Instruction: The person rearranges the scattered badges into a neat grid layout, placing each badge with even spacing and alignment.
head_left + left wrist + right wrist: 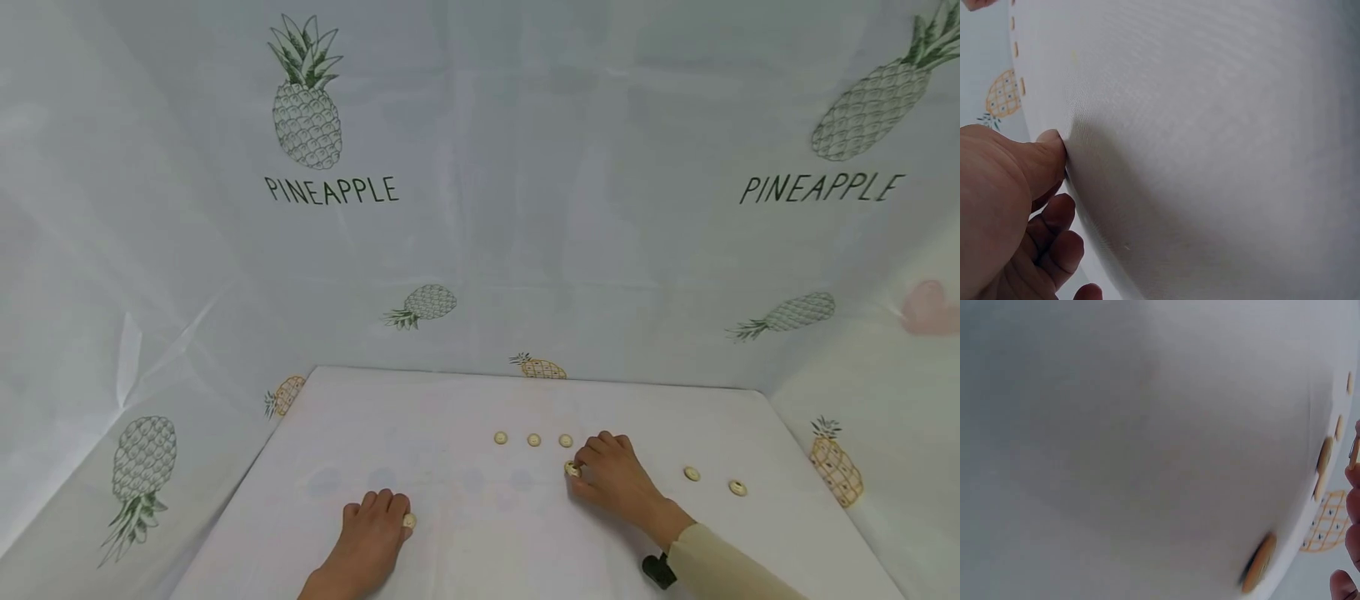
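Observation:
In the head view my left hand (pixel 372 533) is low at the left-centre of the white table, fingers bent. It pinches a small round pale-yellow disc (pixel 408 520) at its fingertips. The left wrist view shows the thumb (pixel 1054 150) close against the white surface, with the disc hidden there. Farther right, my right hand (pixel 615 477) pinches a similar disc (pixel 572 469) between thumb and fingers; the right wrist view catches its edge at the far right. Just beyond are three discs in a row: a left one (pixel 500 437), a middle one (pixel 533 440) and a right one (pixel 566 441).
Two more discs lie right of my right hand, one nearer (pixel 692 473) and one farther out (pixel 738 487). A black wrist camera (pixel 659 572) sits by the right sleeve (pixel 720 562). Pineapple-printed sheets (pixel 525 208) stand round the table's back and sides.

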Motion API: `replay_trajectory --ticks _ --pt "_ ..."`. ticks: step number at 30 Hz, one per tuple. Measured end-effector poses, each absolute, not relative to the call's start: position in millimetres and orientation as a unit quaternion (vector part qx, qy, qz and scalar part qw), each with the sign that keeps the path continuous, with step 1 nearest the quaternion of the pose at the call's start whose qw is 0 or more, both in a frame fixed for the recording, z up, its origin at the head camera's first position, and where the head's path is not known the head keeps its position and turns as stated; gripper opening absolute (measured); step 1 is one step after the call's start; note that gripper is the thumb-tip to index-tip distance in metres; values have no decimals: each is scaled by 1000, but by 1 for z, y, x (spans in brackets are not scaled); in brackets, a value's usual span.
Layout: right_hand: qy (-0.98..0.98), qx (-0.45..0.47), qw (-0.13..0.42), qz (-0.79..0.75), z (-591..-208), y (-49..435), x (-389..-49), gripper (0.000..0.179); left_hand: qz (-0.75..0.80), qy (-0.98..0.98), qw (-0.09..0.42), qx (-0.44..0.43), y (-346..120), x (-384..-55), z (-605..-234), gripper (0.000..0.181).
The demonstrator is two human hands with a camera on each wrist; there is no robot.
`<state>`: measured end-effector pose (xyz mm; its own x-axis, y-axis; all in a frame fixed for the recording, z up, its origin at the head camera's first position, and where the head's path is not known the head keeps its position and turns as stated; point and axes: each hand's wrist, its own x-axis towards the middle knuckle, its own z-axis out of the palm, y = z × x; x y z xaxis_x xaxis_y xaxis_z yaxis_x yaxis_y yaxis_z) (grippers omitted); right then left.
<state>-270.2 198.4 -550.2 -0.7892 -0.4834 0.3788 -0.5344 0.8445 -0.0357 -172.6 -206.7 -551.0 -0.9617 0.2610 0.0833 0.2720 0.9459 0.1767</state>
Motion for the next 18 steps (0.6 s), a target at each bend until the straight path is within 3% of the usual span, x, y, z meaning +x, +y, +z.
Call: replay_trajectory --ticks 18 --pt "-939 293 159 85 -556 155 -291 15 -102 -986 25 -130 -207 -172 -550 24"
